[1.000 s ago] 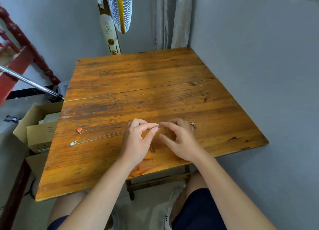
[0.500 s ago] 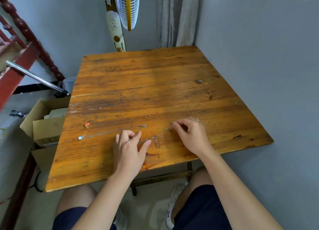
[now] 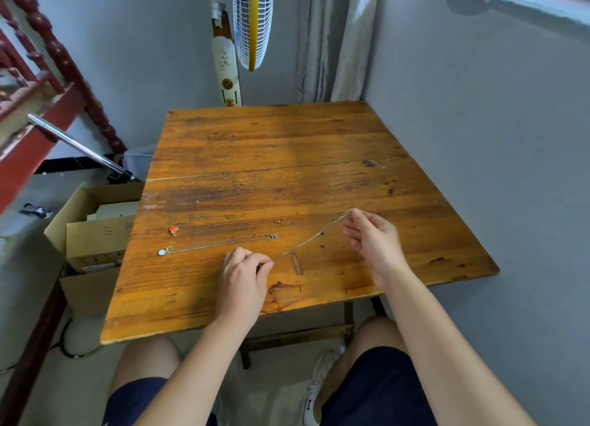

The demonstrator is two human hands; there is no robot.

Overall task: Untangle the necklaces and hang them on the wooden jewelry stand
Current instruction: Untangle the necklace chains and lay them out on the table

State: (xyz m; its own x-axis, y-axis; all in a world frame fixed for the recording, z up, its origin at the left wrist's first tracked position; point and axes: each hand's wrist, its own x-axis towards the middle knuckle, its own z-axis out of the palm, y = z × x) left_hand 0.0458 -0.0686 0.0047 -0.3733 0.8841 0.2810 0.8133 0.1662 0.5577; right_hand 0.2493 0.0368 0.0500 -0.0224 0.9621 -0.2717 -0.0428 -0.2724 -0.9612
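Single view: head-worn wide-angle cam, aimed fwd and down from above the near edge of the table [image 3: 287,144]. Table top fills frame centre; far edge toward the wall corner, fan [image 3: 252,20] and curtain [image 3: 338,39] at top. Both forearms enter from bottom; left hand [image 3: 244,282] and right hand [image 3: 375,243] sit close to lens, mid-frame. Knees visible below. Straight lines bow at frame edges. No second view.

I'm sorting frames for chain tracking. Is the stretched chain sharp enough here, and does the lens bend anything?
Head view: the stretched chain between left hand and right hand is thin and faint against the table; wall lines and the railing bow from wide-angle distortion; soft, even light, weak shadows.
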